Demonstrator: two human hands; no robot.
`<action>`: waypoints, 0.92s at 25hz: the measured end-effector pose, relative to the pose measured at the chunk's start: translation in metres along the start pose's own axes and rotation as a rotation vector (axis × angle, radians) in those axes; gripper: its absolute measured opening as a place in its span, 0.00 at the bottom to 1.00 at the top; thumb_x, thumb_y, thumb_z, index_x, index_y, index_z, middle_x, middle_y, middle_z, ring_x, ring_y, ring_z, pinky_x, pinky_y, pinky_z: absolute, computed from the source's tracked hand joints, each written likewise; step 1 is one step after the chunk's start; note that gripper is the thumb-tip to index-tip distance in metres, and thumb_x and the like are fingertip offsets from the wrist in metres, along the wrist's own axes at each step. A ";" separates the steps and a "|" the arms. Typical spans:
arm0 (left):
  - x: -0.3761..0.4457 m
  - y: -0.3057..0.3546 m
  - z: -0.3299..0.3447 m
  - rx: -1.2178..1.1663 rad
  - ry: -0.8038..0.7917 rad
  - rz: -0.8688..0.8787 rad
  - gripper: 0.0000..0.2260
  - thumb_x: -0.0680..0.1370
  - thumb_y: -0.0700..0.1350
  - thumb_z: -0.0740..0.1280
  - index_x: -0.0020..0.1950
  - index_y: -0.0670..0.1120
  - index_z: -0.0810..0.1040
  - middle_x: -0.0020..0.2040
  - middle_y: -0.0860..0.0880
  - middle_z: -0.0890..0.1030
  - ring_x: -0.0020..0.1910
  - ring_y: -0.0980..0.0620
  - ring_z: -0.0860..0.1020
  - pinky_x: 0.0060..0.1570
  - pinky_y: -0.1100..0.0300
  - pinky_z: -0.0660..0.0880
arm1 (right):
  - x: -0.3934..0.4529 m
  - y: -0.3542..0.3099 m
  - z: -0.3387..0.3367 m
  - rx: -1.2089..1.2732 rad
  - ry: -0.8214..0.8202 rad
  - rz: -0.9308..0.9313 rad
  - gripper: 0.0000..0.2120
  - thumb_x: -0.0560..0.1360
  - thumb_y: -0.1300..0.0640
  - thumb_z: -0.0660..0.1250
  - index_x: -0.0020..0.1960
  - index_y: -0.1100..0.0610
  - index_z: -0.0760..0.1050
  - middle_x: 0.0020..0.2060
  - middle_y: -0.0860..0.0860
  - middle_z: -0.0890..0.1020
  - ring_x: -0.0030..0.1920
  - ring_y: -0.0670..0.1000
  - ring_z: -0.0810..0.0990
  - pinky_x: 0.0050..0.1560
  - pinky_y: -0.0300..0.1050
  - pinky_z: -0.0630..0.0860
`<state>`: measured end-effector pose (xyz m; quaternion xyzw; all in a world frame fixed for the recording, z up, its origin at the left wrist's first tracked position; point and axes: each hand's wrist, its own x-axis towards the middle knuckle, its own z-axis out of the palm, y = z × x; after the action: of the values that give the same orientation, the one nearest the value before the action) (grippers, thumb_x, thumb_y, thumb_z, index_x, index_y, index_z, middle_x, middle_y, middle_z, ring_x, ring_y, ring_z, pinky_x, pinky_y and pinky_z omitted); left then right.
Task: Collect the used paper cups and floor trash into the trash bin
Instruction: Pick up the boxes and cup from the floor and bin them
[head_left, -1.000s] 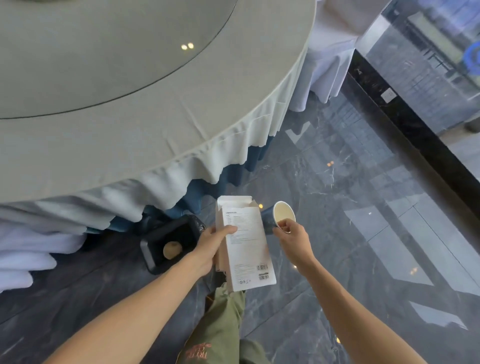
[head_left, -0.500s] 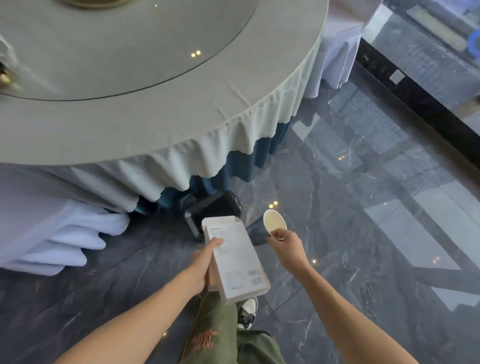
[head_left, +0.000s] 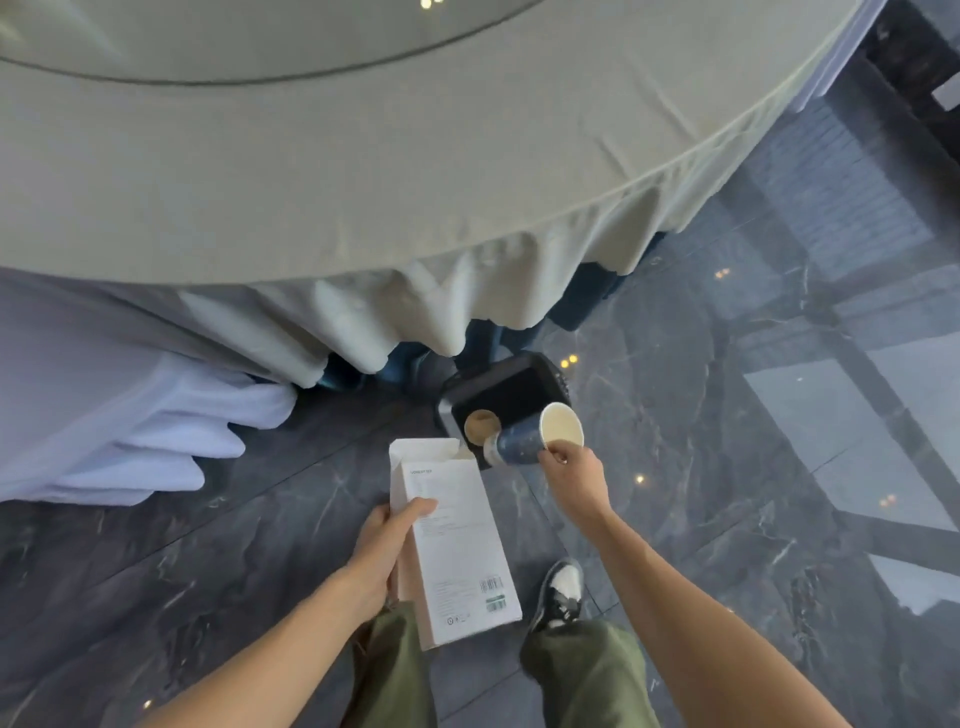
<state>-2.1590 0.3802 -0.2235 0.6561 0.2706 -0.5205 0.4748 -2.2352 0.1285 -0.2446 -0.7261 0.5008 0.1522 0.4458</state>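
Head view: dark marble floor (head_left: 727, 467), cloth-draped round table (head_left: 363, 182), black trash bin (head_left: 511, 387).

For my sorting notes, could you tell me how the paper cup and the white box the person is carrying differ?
The paper cup is round and dark blue with a cream inside; the white box is flat, rectangular and printed. The right hand pinches the cup's rim over the black bin; the left hand grips the box short of it. Both look empty and open.

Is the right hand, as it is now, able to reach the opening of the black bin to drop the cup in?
Probably yes. The right hand holds the paper cup right over the black bin, whose open top faces up. Nothing lies between them; the white box stays to the side.
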 end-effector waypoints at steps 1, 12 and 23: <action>0.011 0.005 -0.006 0.007 -0.012 0.005 0.35 0.64 0.63 0.77 0.67 0.47 0.79 0.54 0.44 0.89 0.55 0.40 0.86 0.51 0.45 0.80 | 0.017 -0.003 0.015 -0.005 0.016 0.000 0.10 0.78 0.59 0.63 0.45 0.62 0.82 0.41 0.60 0.84 0.44 0.62 0.82 0.41 0.51 0.77; 0.105 0.023 0.001 -0.033 -0.058 0.015 0.34 0.65 0.61 0.77 0.67 0.46 0.80 0.57 0.45 0.89 0.59 0.40 0.86 0.65 0.37 0.78 | 0.130 0.049 0.121 -0.203 -0.379 -0.014 0.19 0.81 0.56 0.60 0.70 0.51 0.78 0.65 0.51 0.82 0.63 0.57 0.81 0.66 0.55 0.79; 0.130 0.048 0.092 0.007 0.093 -0.094 0.33 0.67 0.65 0.77 0.65 0.47 0.79 0.52 0.45 0.88 0.52 0.43 0.86 0.50 0.45 0.84 | 0.076 0.044 0.014 0.512 -0.756 0.373 0.15 0.82 0.48 0.66 0.60 0.59 0.81 0.52 0.56 0.88 0.46 0.51 0.88 0.40 0.38 0.81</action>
<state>-2.1175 0.2594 -0.3297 0.6677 0.3210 -0.5123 0.4344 -2.2358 0.0904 -0.3245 -0.3854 0.4469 0.3543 0.7254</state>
